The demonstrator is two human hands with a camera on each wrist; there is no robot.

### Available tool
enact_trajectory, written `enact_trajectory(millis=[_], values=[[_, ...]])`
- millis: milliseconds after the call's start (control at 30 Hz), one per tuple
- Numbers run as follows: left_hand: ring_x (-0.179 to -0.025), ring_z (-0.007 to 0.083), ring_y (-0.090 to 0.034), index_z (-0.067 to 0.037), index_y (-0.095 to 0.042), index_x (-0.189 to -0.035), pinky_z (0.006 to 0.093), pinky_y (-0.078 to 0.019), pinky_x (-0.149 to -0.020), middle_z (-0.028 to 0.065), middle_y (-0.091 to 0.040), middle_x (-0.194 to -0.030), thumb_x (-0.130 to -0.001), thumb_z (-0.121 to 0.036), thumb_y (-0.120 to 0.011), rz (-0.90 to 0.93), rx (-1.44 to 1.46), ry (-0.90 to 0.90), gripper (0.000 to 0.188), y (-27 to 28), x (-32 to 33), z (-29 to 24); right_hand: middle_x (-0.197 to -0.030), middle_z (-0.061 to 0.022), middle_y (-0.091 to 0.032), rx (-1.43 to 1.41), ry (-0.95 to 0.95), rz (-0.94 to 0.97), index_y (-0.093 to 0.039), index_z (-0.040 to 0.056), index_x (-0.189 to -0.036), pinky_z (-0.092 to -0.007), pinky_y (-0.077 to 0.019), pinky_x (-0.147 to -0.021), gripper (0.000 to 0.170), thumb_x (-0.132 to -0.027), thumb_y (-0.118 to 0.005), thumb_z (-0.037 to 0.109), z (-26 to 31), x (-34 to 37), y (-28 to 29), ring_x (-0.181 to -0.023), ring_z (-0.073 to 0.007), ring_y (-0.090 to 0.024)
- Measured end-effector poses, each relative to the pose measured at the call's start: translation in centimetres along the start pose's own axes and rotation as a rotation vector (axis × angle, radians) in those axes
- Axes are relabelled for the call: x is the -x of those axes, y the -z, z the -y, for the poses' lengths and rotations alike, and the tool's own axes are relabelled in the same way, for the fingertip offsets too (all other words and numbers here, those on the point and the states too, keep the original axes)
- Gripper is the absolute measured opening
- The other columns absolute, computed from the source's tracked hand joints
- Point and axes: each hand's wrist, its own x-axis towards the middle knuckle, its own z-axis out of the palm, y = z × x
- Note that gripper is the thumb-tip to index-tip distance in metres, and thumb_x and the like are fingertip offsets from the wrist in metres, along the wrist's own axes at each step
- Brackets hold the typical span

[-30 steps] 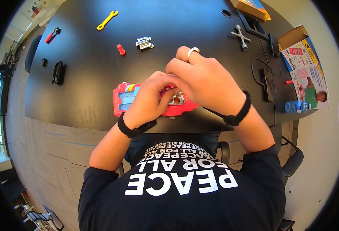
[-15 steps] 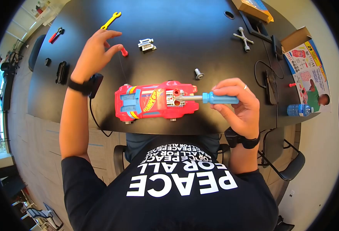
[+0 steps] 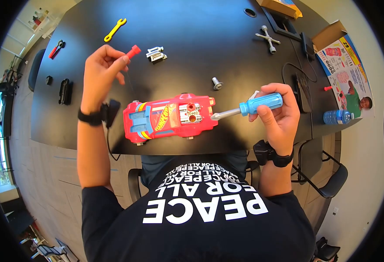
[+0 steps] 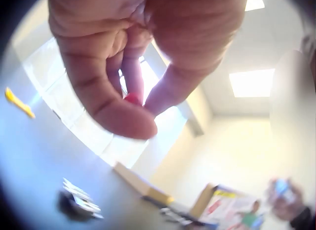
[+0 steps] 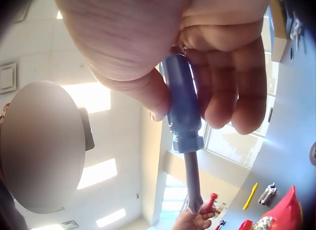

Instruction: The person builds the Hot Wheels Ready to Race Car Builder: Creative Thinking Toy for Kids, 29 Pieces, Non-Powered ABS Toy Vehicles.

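Note:
My left hand point(image 3: 104, 70) pinches a small red plastic bolt point(image 3: 133, 51) between thumb and fingertips, raised over the table. In the left wrist view only a bit of the red bolt point(image 4: 132, 98) shows between the fingers. My right hand point(image 3: 283, 114) holds a toy screwdriver point(image 3: 261, 103) by its blue handle. Its grey shaft points left, the tip close to the end of a red toy car point(image 3: 162, 117). The car lies lengthwise near the table's front edge, with two round holes in its chrome engine part. Beyond it stands a grey bolt point(image 3: 217, 83).
Past the car lie a chrome piece point(image 3: 156, 54) and a yellow wrench point(image 3: 115, 29). Further left are a red-handled tool point(image 3: 56, 49) and a black part point(image 3: 64, 91). A cross-shaped wrench point(image 3: 268, 39), a water bottle point(image 3: 336, 117) and a printed box point(image 3: 349, 72) stand to the right.
Both hands were together over the car, then parted. My left hand reached the red bolt and has picked it up. The screwdriver tip has moved right, away from the chrome engine part.

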Motion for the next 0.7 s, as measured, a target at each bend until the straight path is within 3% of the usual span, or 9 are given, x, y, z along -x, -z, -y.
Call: enact_trajectory(millis=[33,167,300,367,400,433,500,633,700], values=[[-0.081,0.0126,-0.074,0.002,-0.069,-0.105,0.0240,-0.0578,-0.057,0.0110,-0.075,-0.095,-0.102,-0.003,-0.078,0.023,0.138,-0.023,0.010,-0.8,1.7,-0.7,-0.111,-0.0107,-0.071,-0.001,-0.003,0.002,-0.060,-0.0027,-0.141,-0.0272,-0.0600,-0.074,0.044,-0.102,-0.081,0.000,-0.1,-0.2,-0.5,-0.088,-0.0137,-0.071],[-0.089,0.0139,-0.074,0.006,-0.069,-0.104,0.0265,-0.0648,-0.070,0.0154,-0.074,-0.112,-0.094,0.012,-0.079,0.158,0.435,-0.090,0.015,-7.2,8.4,-3.0,-0.115,-0.0159,-0.071,0.029,0.087,0.050,-0.053,-0.0044,-0.156,-0.0297,-0.0620,-0.072,0.057,-0.106,-0.078,0.007,0.4,-1.5,-3.2,-0.089,-0.0172,-0.073],[-0.099,0.0158,-0.077,0.006,-0.070,-0.106,0.0258,-0.0667,-0.081,0.0157,-0.076,-0.118,-0.096,0.013,-0.076,0.259,0.472,-0.162,0.014,-10.7,10.7,-3.2,-0.121,-0.0206,-0.071,0.088,0.202,0.100,-0.039,-0.0039,-0.171,-0.0332,-0.0662,-0.071,0.073,-0.109,-0.074,0.012,1.1,-2.7,-4.3,-0.092,-0.0218,-0.075],[-0.094,0.0153,-0.076,0.004,-0.068,-0.106,0.0287,-0.0654,-0.088,0.0178,-0.074,-0.121,-0.094,0.015,-0.079,0.294,0.435,0.041,0.020,-11.0,10.9,-3.9,-0.121,-0.0213,-0.071,0.077,0.200,0.116,-0.039,-0.0042,-0.171,-0.0337,-0.0672,-0.072,0.072,-0.109,-0.074,0.012,1.7,-2.9,-4.8,-0.092,-0.0221,-0.076],[-0.099,0.0142,-0.077,0.002,-0.076,-0.111,0.0247,-0.0628,-0.079,0.0111,-0.079,-0.116,-0.095,0.013,-0.074,0.263,0.501,0.056,0.019,-11.5,11.1,-3.6,-0.122,-0.0220,-0.071,0.065,0.198,0.126,-0.039,-0.0045,-0.170,-0.0341,-0.0683,-0.073,0.072,-0.109,-0.073,0.012,1.8,-2.9,-4.9,-0.092,-0.0225,-0.077],[-0.099,0.0142,-0.077,0.002,-0.076,-0.111,0.0247,-0.0628,-0.079,0.0111,-0.079,-0.116,-0.095,0.013,-0.074,0.268,0.503,0.054,0.019,-11.7,11.0,-3.2,-0.122,-0.0220,-0.071,0.069,0.200,0.123,-0.039,-0.0045,-0.170,-0.0341,-0.0683,-0.073,0.072,-0.109,-0.073,0.012,1.9,-2.9,-5.0,-0.092,-0.0225,-0.077],[-0.088,0.0146,-0.076,0.000,-0.077,-0.119,0.0257,-0.0584,-0.072,0.0108,-0.079,-0.113,-0.092,0.013,-0.072,0.222,0.147,-0.283,0.031,-11.8,10.5,-2.4,-0.123,-0.0230,-0.071,0.158,0.254,0.190,-0.038,-0.0051,-0.170,-0.0349,-0.0693,-0.073,0.072,-0.109,-0.073,0.011,1.9,-3.0,-5.1,-0.092,-0.0236,-0.077],[-0.080,0.0148,-0.074,-0.003,-0.078,-0.124,0.0268,-0.0552,-0.068,0.0094,-0.079,-0.107,-0.088,0.012,-0.071,0.230,0.018,-0.408,0.039,-11.9,10.4,-2.2,-0.123,-0.0235,-0.071,0.115,0.246,0.190,-0.038,-0.0057,-0.170,-0.0354,-0.0698,-0.074,0.071,-0.110,-0.073,0.011,1.9,-3.0,-5.2,-0.092,-0.0240,-0.077],[-0.093,0.0136,-0.073,-0.002,-0.079,-0.122,0.0273,-0.0563,-0.078,0.0081,-0.079,-0.106,-0.088,0.013,-0.074,0.258,-0.013,-0.288,0.037,-11.7,10.7,-2.4,-0.123,-0.0237,-0.071,0.123,0.227,0.153,-0.039,-0.0058,-0.169,-0.0360,-0.0699,-0.073,0.070,-0.110,-0.072,0.012,1.9,-2.9,-5.2,-0.092,-0.0241,-0.077]])
